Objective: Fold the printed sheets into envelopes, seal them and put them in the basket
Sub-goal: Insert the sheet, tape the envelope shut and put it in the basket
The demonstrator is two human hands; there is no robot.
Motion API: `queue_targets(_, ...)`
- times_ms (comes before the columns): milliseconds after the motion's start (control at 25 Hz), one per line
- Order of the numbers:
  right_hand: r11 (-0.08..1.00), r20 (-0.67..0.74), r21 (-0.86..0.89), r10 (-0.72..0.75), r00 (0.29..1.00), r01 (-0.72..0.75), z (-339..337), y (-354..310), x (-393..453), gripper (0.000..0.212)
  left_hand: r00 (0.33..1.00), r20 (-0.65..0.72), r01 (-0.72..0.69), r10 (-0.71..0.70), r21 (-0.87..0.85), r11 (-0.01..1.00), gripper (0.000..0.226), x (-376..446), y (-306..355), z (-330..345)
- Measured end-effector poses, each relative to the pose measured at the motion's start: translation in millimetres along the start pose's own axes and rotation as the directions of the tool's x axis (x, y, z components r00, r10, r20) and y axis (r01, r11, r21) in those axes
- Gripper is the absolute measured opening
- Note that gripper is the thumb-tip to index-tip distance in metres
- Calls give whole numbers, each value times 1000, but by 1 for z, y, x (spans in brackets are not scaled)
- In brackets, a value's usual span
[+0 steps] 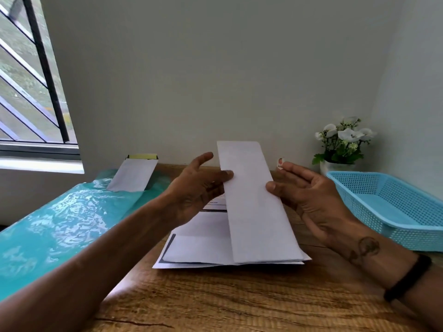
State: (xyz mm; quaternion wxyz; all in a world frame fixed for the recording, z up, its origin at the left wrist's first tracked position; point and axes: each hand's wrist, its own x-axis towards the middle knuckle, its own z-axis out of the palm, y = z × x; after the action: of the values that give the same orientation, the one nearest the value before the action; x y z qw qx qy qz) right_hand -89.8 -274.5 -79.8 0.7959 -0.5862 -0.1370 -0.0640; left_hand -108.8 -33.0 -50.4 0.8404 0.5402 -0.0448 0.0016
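Wooden desk (pixel 239 303) against a pale wall, barred window (pixel 31 75) at left. Your folded sheet (pixel 254 202) stands on its near end on the paper stack (pixel 201 245), tilted up, blank side facing you; its print is hidden, and the stack's text is too blurred to read. Your left hand (pixel 196 190) touches the sheet's left edge with loose, spread fingers; your right hand (pixel 309 195) pinches the right edge, thumb in front, and holds a small red-white thing (pixel 280 163), unclear what, at its fingertips. Blue basket (pixel 393 207) sits far right, cut off by the frame. White flowers (pixel 342 140) behind it. Teal plastic (pixel 60 224) at left half-covers a white envelope (pixel 133 174).
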Motion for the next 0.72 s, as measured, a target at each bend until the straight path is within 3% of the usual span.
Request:
queue_targets(80,999,-62,12,-46,997,47,2,-1,-1,99,990,117,82,-76,-44,996,50,-5,-1,3)
queue_targets(200,989,-193,31,-138,971,146,1,-5,0,93,894,335,253,-298,174,952,54,-16,-15,13)
queue_targets(280,981,-242,9,-188,952,196,0,-5,2,79,845,389,276,-368,273,922,50,-20,-28,19)
queue_targets(360,967,-265,-62,-253,930,246,-1,-6,1,51,883,337,253,-326,243,936,48,-19,-31,21)
queue_targets(480,863,-206,-341,-455,866,373,-3,-13,-4,15,970,161,168,-185,110,980,39,-10,-22,12)
queue_targets(560,782,-85,-457,-514,854,425,-2,-18,-8,12,990,74,118,-120,28,993,34,-4,-16,4)
queue_targets(720,710,113,-553,-455,883,436,10,-11,-15,27,996,43,72,-72,2,997,40,1,-13,3)
